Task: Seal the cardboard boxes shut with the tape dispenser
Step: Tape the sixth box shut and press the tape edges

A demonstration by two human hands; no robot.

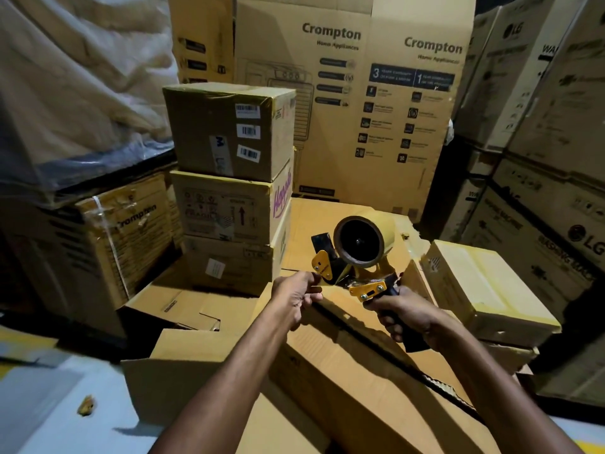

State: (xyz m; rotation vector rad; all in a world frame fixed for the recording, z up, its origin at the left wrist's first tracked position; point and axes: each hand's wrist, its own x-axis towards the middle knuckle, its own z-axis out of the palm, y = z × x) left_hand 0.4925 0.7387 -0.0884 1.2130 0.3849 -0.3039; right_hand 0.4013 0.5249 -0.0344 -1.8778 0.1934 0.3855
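A yellow tape dispenser (pixel 357 257) with a roll of tan tape is held up over a large cardboard box (pixel 353 381) lying in front of me. My right hand (pixel 402 314) is closed around the dispenser's black handle. At the dispenser's front end, my left hand (pixel 296 294) pinches the loose end of the tape. The box's top seam runs as a dark gap from near my hands toward the lower right. An open box (pixel 183 309) with raised flaps lies to the left.
Three small boxes (pixel 229 191) are stacked behind the open box. A tall Crompton carton (pixel 360 93) stands at the back. LG cartons (pixel 550 191) fill the right side. A taped box (pixel 484 290) sits to the right. Plastic-wrapped goods are at left.
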